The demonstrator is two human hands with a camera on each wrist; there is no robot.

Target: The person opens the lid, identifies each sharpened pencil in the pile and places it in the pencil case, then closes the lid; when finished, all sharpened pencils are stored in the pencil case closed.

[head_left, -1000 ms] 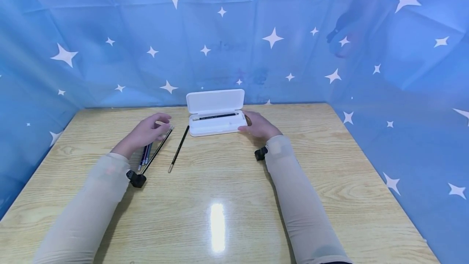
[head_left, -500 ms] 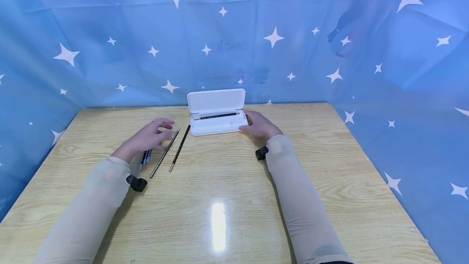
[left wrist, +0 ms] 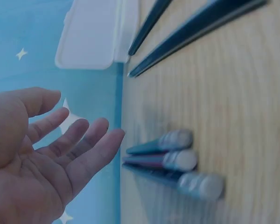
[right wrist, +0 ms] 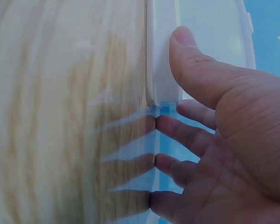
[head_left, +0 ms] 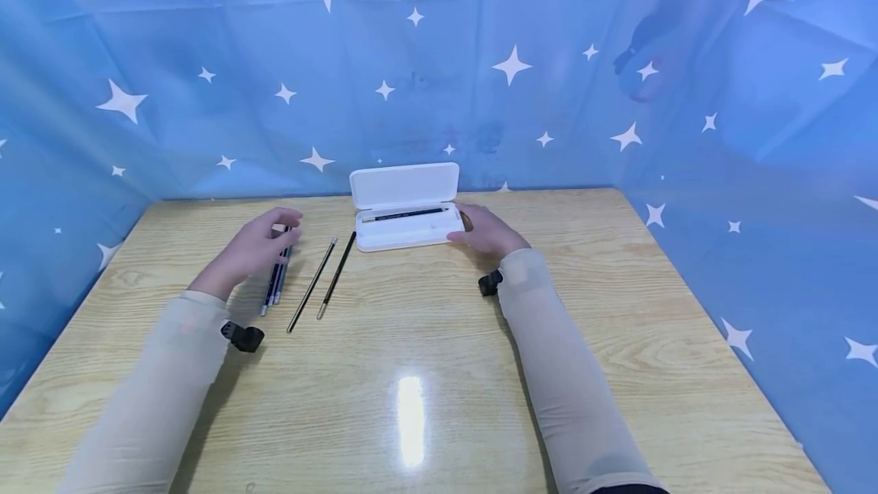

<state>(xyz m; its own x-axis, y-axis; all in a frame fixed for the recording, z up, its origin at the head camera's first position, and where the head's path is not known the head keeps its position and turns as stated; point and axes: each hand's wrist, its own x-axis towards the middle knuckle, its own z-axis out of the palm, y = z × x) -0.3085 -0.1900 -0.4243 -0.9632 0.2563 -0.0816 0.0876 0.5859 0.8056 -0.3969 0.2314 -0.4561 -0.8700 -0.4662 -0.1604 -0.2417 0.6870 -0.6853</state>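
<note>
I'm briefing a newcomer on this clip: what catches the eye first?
The open white case at the table's far middle, one pencil inside, with the right hand touching its right end. Left of it, the left hand hovers open over bundled pencils, beside two loose black ones.

Sheer beige sleeves (head_left: 562, 372) cover both arms, with 2 small black wrist cameras (head_left: 241, 335).
</note>
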